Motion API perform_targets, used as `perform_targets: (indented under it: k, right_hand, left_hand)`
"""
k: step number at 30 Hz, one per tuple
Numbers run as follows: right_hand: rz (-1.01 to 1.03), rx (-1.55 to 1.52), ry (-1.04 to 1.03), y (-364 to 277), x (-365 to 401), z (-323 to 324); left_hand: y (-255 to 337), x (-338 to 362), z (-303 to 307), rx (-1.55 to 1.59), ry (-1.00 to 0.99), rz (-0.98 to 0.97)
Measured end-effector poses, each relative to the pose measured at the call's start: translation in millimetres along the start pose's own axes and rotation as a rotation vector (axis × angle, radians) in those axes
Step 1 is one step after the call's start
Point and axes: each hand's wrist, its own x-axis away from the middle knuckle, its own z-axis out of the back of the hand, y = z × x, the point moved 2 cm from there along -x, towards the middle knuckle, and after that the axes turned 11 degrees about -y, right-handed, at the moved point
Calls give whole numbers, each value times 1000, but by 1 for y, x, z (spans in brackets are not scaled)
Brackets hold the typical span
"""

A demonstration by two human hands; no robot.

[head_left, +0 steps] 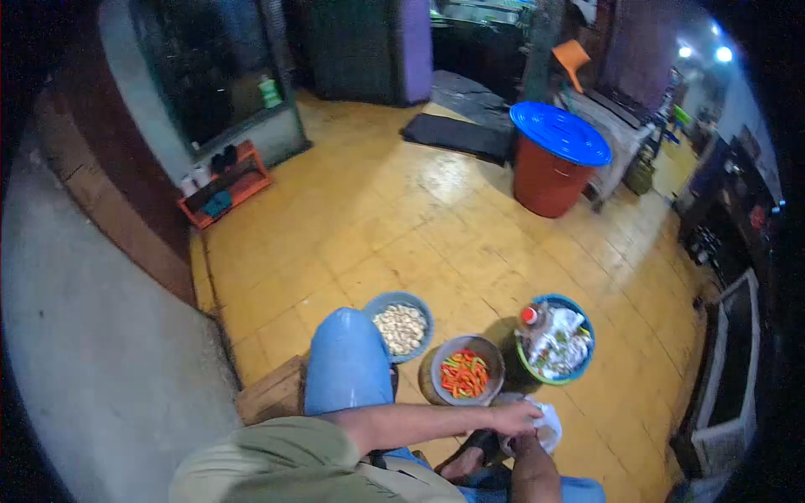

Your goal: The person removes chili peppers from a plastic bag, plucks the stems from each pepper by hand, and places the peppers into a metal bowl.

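My left hand (513, 416) reaches across from the left, its fingers closed at the rim of a thin white plastic bag (550, 419). Just below it, my right hand (526, 442) is also closed against the bag. Something brownish shows at the bag's mouth, too small to name. Close by on the left stands a grey bowl of cut red and green chillies (464, 375). Beyond my knee sits a blue-grey basin of pale peeled cloves or nuts (399, 329). Part of a greyish container is hidden under my hands.
A blue-green bucket (584, 366) holds crumpled white plastic and a red-capped bottle (530, 316). Farther off stands a red-brown bin (549, 180) with a blue lid (562, 132). An orange rack (231, 191) is by the left wall, and a dark mat (455, 135) lies ahead.
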Motion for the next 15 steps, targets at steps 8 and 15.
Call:
perform_targets:
  k: [8,15]
  right_hand:
    - [28,-83,10,-34,13,0]
    - [40,-215,49,-32,22,1]
  left_hand:
    - [13,30,20,-78,-107,52]
    - [13,20,21,61,-49,-50]
